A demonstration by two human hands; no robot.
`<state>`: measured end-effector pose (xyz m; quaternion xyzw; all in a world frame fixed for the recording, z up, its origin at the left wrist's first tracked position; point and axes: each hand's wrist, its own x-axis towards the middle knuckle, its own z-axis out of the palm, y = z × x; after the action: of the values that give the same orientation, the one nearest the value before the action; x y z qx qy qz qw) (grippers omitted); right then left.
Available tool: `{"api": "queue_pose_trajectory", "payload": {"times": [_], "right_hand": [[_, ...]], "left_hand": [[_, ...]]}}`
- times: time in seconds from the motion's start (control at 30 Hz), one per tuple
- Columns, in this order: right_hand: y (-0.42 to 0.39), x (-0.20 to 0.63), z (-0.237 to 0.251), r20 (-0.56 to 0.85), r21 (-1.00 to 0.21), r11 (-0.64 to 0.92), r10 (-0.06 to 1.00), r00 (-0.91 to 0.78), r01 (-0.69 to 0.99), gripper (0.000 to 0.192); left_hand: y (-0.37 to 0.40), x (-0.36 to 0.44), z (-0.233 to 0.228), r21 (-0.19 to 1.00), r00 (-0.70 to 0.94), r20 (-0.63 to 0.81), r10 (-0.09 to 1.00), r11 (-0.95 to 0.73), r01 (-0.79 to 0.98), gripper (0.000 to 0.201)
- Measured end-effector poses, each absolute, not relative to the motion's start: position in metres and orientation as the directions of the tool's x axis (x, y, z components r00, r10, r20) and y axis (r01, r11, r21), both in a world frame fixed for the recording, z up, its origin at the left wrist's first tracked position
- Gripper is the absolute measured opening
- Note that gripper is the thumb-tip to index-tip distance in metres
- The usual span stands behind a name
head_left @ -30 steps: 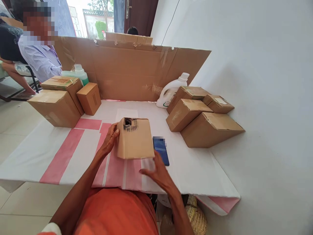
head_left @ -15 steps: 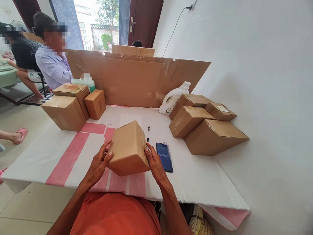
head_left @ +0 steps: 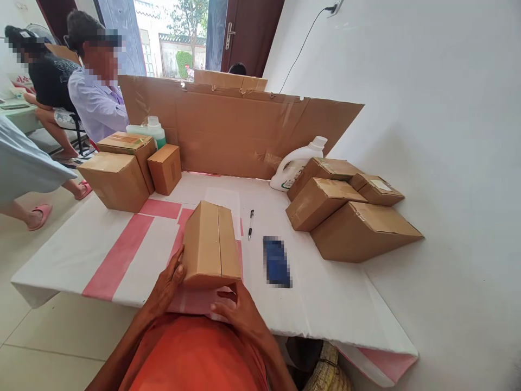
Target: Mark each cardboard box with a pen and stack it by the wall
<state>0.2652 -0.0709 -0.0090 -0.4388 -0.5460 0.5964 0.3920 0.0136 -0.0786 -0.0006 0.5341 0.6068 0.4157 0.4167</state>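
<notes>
Fingers, left hand (head_left: 166, 282): closed on left side of carton (head_left: 209, 244).
Fingers, right hand (head_left: 243, 312): thumb spread apart, fingertips at carton's near right corner.
Carton position: between hands, above near part of tabletop (head_left: 325, 298).
Right of carton: pen (head_left: 251, 225), blurred blue phone (head_left: 277, 262).

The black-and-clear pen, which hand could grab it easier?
Probably the right hand: it's by the near right corner of the brown cardboard box, nearer the pen; the left hand touches the box's left side.
</notes>
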Motion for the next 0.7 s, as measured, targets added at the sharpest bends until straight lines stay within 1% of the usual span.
{"api": "queue_pose_trajectory", "payload": {"times": [0.03, 0.07, 0.1, 0.17, 0.23, 0.3, 0.37, 0.5, 0.57, 0.63, 0.7], "right_hand": [[-0.073, 0.259, 0.000, -0.077, -0.996, -0.061, 0.964, -0.256, 0.071, 0.062], [-0.073, 0.255, 0.012, -0.050, -0.993, -0.027, 0.978, -0.202, 0.117, 0.051], [-0.071, 0.253, 0.024, -0.012, -0.989, 0.012, 0.987, -0.161, 0.147, 0.046], [-0.064, 0.255, 0.049, 0.072, -0.977, 0.095, 0.990, -0.121, 0.192, 0.049], [-0.055, 0.260, 0.068, 0.148, -0.957, 0.170, 0.983, -0.110, 0.233, 0.057], [-0.045, 0.263, 0.078, 0.191, -0.942, 0.215, 0.975, -0.116, 0.258, 0.063], [-0.036, 0.262, 0.080, 0.200, -0.938, 0.234, 0.968, -0.150, 0.256, 0.066], [-0.024, 0.257, 0.074, 0.197, -0.928, 0.250, 0.959, -0.206, 0.275, 0.061], [-0.022, 0.256, 0.066, 0.190, -0.927, 0.249, 0.957, -0.220, 0.281, 0.062], [-0.023, 0.255, 0.052, 0.165, -0.935, 0.226, 0.959, -0.231, 0.273, 0.065], [-0.024, 0.252, 0.033, 0.124, -0.953, 0.178, 0.968, -0.218, 0.246, 0.063]], "left_hand": [[-0.083, 0.013, 0.007, 0.953, -0.074, -0.065, 0.995, 0.084, 0.290, 0.093], [-0.088, 0.011, 0.016, 0.957, -0.060, -0.066, 0.996, 0.081, 0.277, 0.092], [-0.092, 0.009, 0.026, 0.963, -0.043, -0.057, 0.997, 0.067, 0.261, 0.090], [-0.098, 0.006, 0.044, 0.973, 0.002, -0.008, 1.000, 0.007, 0.230, 0.087], [-0.098, 0.007, 0.057, 0.971, 0.022, 0.052, 0.998, -0.056, 0.230, 0.077], [-0.093, 0.012, 0.063, 0.961, 0.002, 0.084, 0.996, -0.081, 0.264, 0.064], [-0.085, 0.017, 0.063, 0.954, -0.044, 0.085, 0.995, -0.068, 0.293, 0.057], [-0.068, 0.014, 0.055, 0.944, -0.121, 0.090, 0.989, -0.046, 0.327, 0.057], [-0.059, 0.006, 0.048, 0.943, -0.141, 0.099, 0.985, -0.048, 0.329, 0.060], [-0.046, -0.001, 0.036, 0.952, -0.143, 0.077, 0.987, -0.030, 0.303, 0.064], [-0.031, -0.002, 0.018, 0.960, -0.120, 0.073, 0.990, -0.037, 0.278, 0.068]]}}
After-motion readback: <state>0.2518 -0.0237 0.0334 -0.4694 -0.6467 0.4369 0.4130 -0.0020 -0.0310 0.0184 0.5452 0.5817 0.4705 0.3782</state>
